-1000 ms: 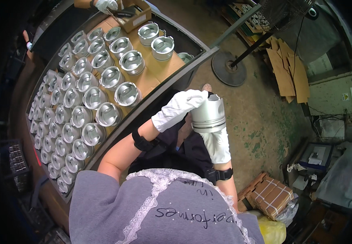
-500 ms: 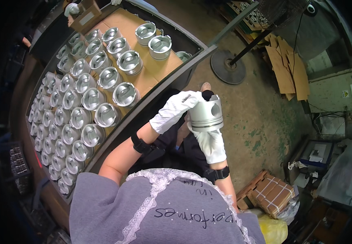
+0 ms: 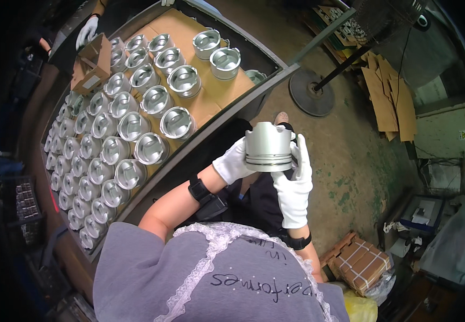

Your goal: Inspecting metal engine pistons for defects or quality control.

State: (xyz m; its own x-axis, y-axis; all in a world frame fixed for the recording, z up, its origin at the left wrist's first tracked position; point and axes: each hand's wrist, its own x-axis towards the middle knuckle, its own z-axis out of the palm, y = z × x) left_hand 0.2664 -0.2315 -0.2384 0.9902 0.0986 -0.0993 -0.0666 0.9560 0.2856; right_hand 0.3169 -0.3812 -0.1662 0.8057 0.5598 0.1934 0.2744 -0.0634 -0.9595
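Note:
A silver metal piston (image 3: pixel 268 146) is held up in front of my body, its ring grooves toward the lower end. My left hand (image 3: pixel 234 162), in a white glove, supports it from the left, with the fingers hidden behind it. At its right side is my gloved right hand (image 3: pixel 293 188), the fingers curved up along the piston and one finger standing away from it. Many like pistons, such as a near one (image 3: pixel 177 123), stand in rows to the left on a cardboard-covered table (image 3: pixel 224 96).
Beyond the rows, a co-worker's gloved hand (image 3: pixel 87 32) is near an open cardboard box (image 3: pixel 94 63). A fan's round base (image 3: pixel 311 93) stands on the floor ahead. Flattened cardboard (image 3: pixel 380 96) leans at the right, and a strapped carton (image 3: pixel 358 263) lies at lower right.
The piston has been turned, so its side hole no longer shows. My left hand has moved from its top to its left side, my right from underneath to its right. The box has shifted nearer.

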